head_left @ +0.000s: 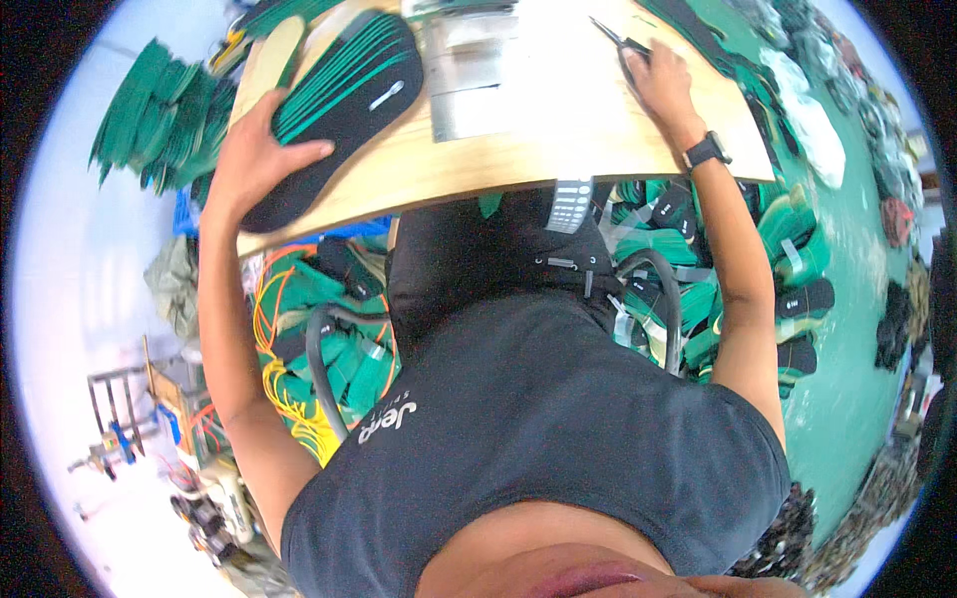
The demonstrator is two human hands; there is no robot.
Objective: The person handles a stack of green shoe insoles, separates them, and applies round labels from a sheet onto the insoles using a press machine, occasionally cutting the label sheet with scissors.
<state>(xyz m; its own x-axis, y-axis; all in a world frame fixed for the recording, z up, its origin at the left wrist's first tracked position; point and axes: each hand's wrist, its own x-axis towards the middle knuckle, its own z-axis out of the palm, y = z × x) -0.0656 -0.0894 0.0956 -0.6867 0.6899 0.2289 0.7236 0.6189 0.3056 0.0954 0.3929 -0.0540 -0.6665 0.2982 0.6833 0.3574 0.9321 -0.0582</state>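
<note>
My left hand (257, 159) is at the left side of a fanned stack of black insoles with green edges (349, 100). Its thumb lies across the dark top face, and its fingers curl along the left edge, partly hidden. A small pale mark shows on the top insole. Over at the far right of the wooden table (558, 149), my right hand (663, 85) is closed on scissors (610, 33). Their pointed tip faces away to the left; blur hides whether the blades are apart.
A pale insole-shaped piece (276, 55) lies by the stack. Printed sheets (466, 85) lie mid-table. Piles of green insoles (164, 115) stand left, with more bundles (653, 239) below the table. A grey curved tube (663, 299) and yellow and orange cords (289, 409) are near my body.
</note>
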